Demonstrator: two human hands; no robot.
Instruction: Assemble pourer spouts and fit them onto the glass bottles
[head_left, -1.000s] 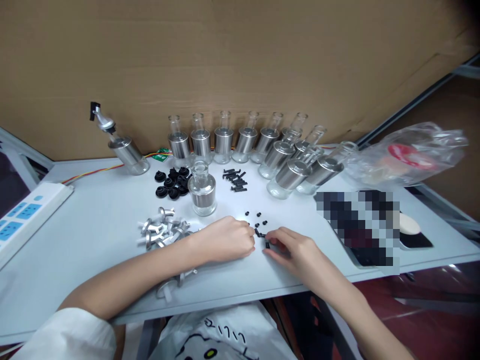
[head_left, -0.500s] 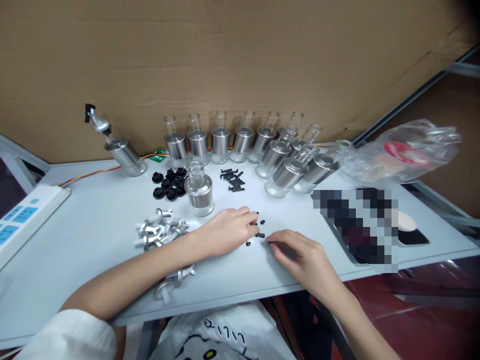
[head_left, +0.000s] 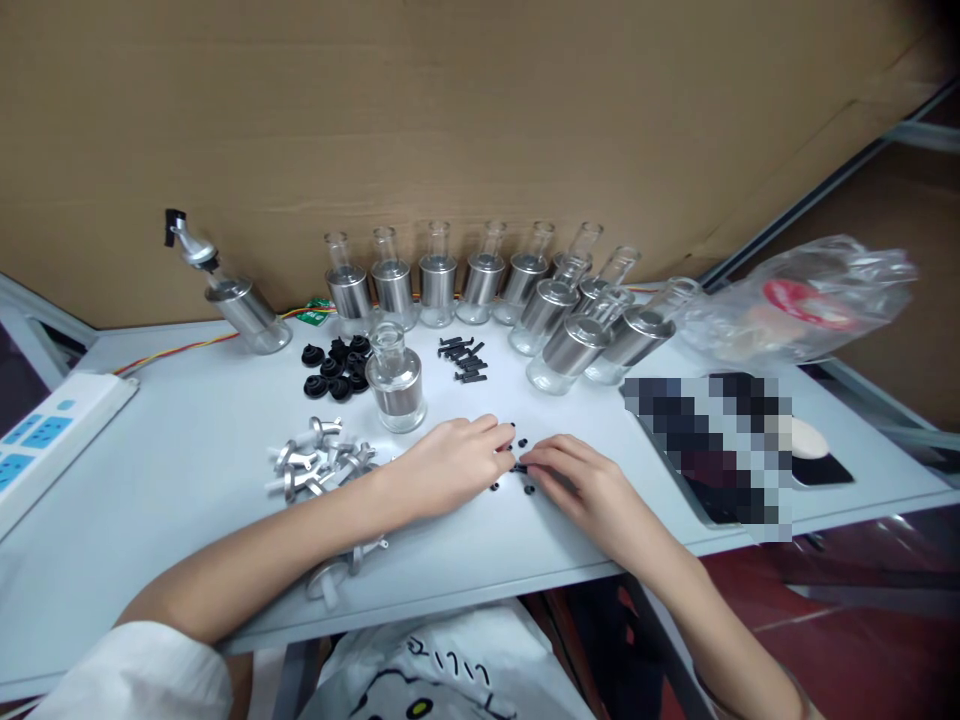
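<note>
My left hand rests on the table with its fingers curled in beside several small black parts. Whatever lies under those fingers is hidden. Close by, my right hand has its thumb and forefinger together on a small black piece, low over the tabletop. Around the fingertips lie loose small black plugs, one black plug just below the right fingers and another plug above them. A glass bottle with a metal sleeve stands beyond my left hand. Silver pourer spouts lie by my left forearm.
Black ribbed stoppers and thin black strips lie in piles. Several metal-sleeved bottles line the cardboard back wall. One bottle with a pourer stands at left. A power strip and a clear plastic bag flank the table.
My right hand has moved slightly left and away from me, to the black piece near my left fingers. The plug that was at its fingertips now lies free on the table.
</note>
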